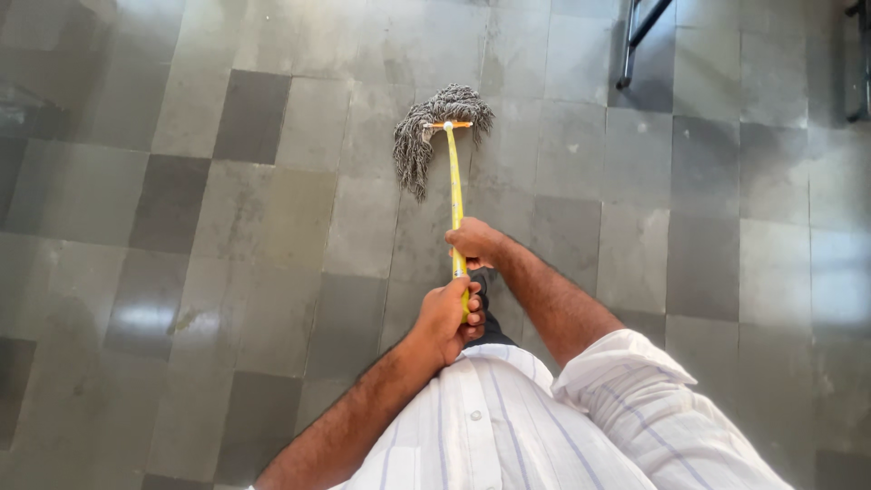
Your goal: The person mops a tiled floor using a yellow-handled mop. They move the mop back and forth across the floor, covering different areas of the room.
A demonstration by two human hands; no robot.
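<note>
floor [272,227]: grey stone tiles in lighter and darker squares, with a wet-looking sheen toward the near left; it fills the whole view.
metal legs [635,45]: dark tubular furniture legs at the far right edge of the floor, well apart from the mop.
mop [456,195]: 1 yellow handle running from the hands out to a grey string head [426,136]; the head lies on the floor near the far middle, its strands trailing to the left.
right hand [474,243]: closed around the handle, the farther of the 2 grips.
left hand [446,318]: closed around the handle's near end, just beside the shirt.
step: judged from the grip and the head flat on the tiles, a mopping stroke is in hand, at full reach.
next move: it calls for both grips kept firm and the head drawn over tiles beside this patch, clear of the metal legs.
</note>
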